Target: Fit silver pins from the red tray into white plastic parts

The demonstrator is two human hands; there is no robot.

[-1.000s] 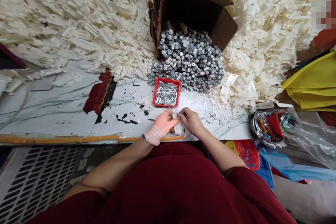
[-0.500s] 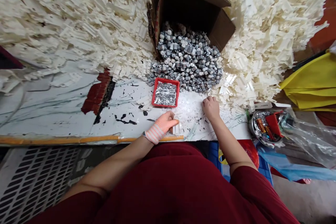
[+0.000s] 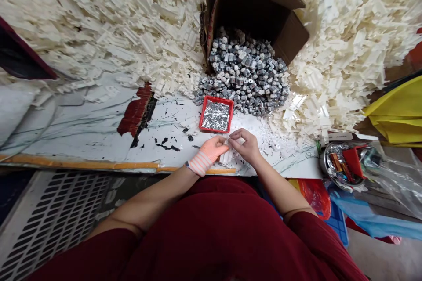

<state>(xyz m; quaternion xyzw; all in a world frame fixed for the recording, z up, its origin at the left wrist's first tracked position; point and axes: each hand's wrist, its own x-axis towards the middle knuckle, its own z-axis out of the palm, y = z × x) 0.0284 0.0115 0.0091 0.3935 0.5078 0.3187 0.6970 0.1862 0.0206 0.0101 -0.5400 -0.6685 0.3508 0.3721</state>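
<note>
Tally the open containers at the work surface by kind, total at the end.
Cardboard box: 1
Red square tray: 1
Round metal dish: 1
Total: 3

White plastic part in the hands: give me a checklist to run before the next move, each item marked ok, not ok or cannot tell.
1. Grip: ok. The gloved left hand and bare right hand both pinch the white plastic part.
2. Pin seated in the part: cannot tell; the fingers hide it.
3. Red tray of silver pins: ok, just beyond the hands, not touching them.
4. Grey metal nuts: ok, heaped beside the tray, in front of the cardboard box.
5. Right-hand glove: not ok; that hand is bare.
</note>
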